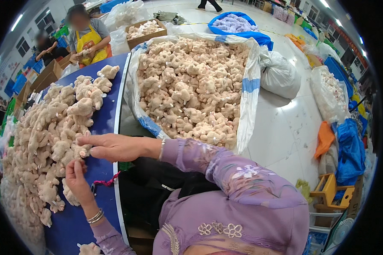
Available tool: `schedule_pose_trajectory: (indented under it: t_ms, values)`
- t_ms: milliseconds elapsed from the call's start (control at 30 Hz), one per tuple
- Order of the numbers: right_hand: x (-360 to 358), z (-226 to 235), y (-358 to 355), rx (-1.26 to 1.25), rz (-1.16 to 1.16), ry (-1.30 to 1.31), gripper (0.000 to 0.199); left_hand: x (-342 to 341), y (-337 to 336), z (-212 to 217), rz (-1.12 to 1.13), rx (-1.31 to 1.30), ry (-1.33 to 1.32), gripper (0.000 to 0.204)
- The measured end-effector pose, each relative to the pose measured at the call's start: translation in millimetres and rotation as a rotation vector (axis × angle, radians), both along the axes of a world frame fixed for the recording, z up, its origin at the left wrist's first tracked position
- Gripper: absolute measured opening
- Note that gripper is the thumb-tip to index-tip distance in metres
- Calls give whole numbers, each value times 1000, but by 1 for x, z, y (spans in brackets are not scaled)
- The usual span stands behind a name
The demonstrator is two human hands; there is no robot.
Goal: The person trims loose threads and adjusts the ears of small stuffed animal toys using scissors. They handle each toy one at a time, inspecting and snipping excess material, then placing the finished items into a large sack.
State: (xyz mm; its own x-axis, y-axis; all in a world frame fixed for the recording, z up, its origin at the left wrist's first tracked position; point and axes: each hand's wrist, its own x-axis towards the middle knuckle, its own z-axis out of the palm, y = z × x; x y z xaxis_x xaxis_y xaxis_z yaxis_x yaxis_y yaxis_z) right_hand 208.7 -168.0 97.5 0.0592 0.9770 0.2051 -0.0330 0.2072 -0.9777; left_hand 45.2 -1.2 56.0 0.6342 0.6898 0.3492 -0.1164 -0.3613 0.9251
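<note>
A big heap of small beige plush toys (57, 142) with white tags covers much of the blue table (108, 100). My right hand (117, 146) reaches left over the table edge, its fingers stretched out beside the nearest toys and nothing plainly held. Just below it, my left hand (77, 180) is closed, fingers curled, against the side of the heap; what it holds, if anything, is hidden. Close to that hand lies a twisted pink cord (107, 182) joined to a small dark tool. One more plush toy (89, 248) sits near my left forearm.
Beyond the table's edge stands a large white sack (250, 102) full of similar toys. A tied white bag (281, 76) and a blue sack of lilac pieces (233, 23) are behind it. Across the table a person in a yellow apron (91, 42) handles something. At right lies a yellow stool (332, 191).
</note>
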Motion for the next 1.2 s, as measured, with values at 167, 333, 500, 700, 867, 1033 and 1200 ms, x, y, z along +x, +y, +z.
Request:
schedule_pose_trajectory:
  t_ms: [167,333,500,700,867,1033,1200]
  values:
    - [-5,-30,22,219,-65,-287,69,26,-25,-5,-213,-7,-46,14]
    - [-1,-19,11,182,10,-175,67,6,1,-3,-129,-20,5,14]
    - [-11,-36,23,273,-117,-194,61,11,-16,2,-131,0,-10,14]
    - [-14,-37,25,166,-1,-143,63,9,-20,-3,-173,8,0,16]
    - [34,-66,-4,-92,-34,90,62,-27,10,-13,-142,-9,178,14]
    - [211,-28,-138,48,-756,-407,30,-79,41,-30,12,18,275,11]
    - [246,80,-208,1016,-1362,151,23,-108,55,-49,82,182,413,13]
